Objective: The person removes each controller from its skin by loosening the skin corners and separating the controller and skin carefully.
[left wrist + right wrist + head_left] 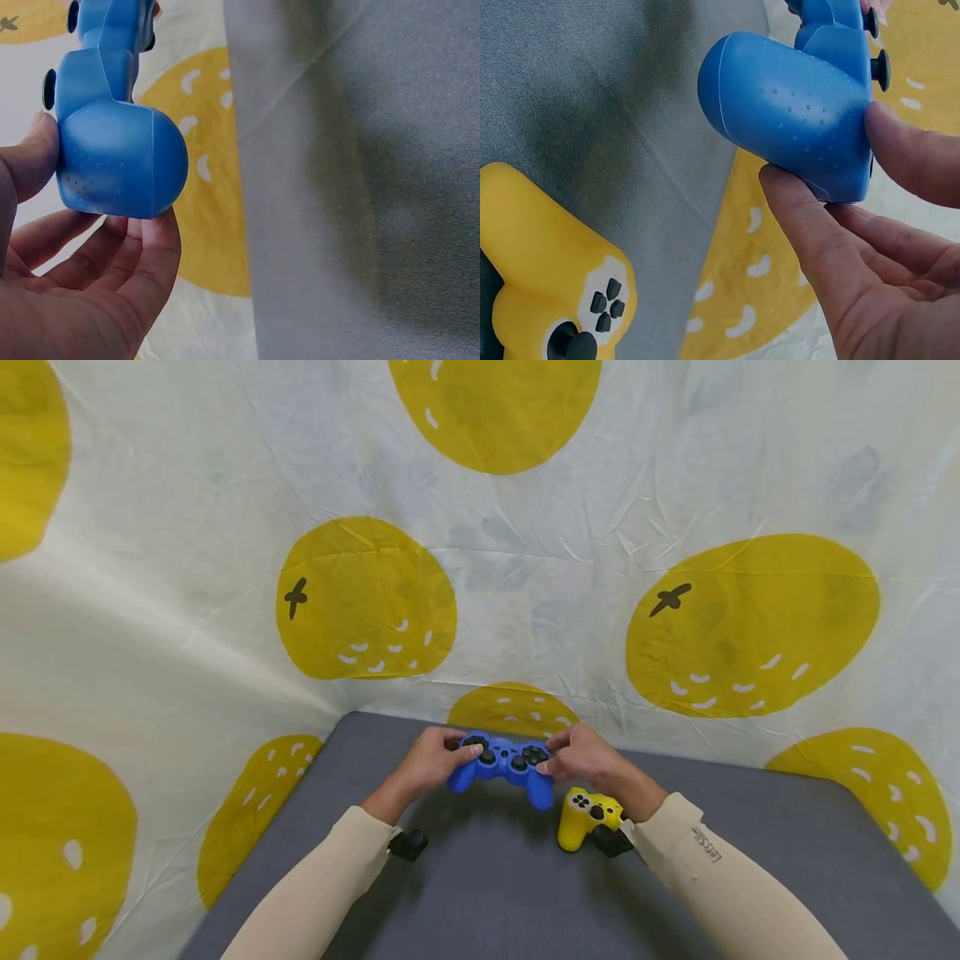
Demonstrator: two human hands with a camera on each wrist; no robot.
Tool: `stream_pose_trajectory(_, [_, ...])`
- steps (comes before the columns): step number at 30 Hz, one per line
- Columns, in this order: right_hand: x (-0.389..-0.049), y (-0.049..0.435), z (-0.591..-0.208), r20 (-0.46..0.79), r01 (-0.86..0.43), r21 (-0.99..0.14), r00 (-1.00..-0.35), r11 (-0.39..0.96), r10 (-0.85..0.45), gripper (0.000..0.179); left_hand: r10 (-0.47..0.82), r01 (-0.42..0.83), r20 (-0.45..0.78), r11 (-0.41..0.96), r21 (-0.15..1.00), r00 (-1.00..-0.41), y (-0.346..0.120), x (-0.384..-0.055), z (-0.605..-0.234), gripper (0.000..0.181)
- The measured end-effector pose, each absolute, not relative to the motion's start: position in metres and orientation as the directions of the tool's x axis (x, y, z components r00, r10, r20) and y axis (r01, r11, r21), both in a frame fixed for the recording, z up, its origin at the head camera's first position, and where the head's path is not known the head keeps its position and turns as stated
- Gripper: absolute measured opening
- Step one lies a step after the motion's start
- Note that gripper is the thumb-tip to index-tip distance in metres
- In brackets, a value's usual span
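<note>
A blue game controller with black sticks and buttons is held up above the grey table, its face toward the head camera. My left hand grips its left end, thumb on the front and fingers behind and below; the left wrist view shows the blue grip between thumb and fingers. At the other end my right hand pinches the controller, thumb on the face, fingertips against the edge. A yellow game controller lies on the table below the right wrist, partly hidden by it in the head view.
The dark grey table reaches back to a white cloth printed with yellow fruit, which hangs behind and at the left. Black wrist devices sit under both cuffs. In the right wrist view the yellow controller is at lower left.
</note>
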State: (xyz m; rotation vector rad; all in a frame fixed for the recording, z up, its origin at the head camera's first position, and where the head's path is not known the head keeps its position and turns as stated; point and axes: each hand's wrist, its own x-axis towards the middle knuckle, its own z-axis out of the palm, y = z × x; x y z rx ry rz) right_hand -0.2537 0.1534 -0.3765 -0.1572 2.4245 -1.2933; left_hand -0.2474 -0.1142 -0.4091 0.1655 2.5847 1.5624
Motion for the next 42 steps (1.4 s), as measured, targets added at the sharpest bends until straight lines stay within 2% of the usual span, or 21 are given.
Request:
stream_pose_trajectory(8, [-0.2561, 0.1533, -0.3769, -0.258, 0.082, -0.837, -0.931, 0.54, -0.259, 0.059, 0.125, 0.066, 0.011, 0.447, 0.892, -0.992, -0.1135, -0.2481, -0.4058, 0.039])
stream_pose_trajectory(16, [-0.2521, 0.1537, -0.3773, -0.222, 0.075, -0.865, -0.944, 0.497, -0.245, 0.059, 0.099, 0.093, 0.051, 0.486, 0.869, -0.994, -0.1121, -0.2464, -0.4046, 0.042])
stream_pose_trajectory(26, [-0.2522, 0.1554, -0.3763, -0.178, 0.034, -0.847, -0.958, 0.53, -0.224, 0.058, 0.087, 0.155, 0.129, 0.512, 0.845, -0.988, -0.1101, -0.2463, -0.4041, 0.04])
stream_pose_trajectory(42, [-0.2495, 0.1575, -0.3791, -0.096, -0.026, -0.844, -0.976, 0.536, -0.197, 0.055, 0.082, 0.165, 0.144, 0.493, 0.854, -0.986, -0.1096, -0.2442, -0.4054, 0.048])
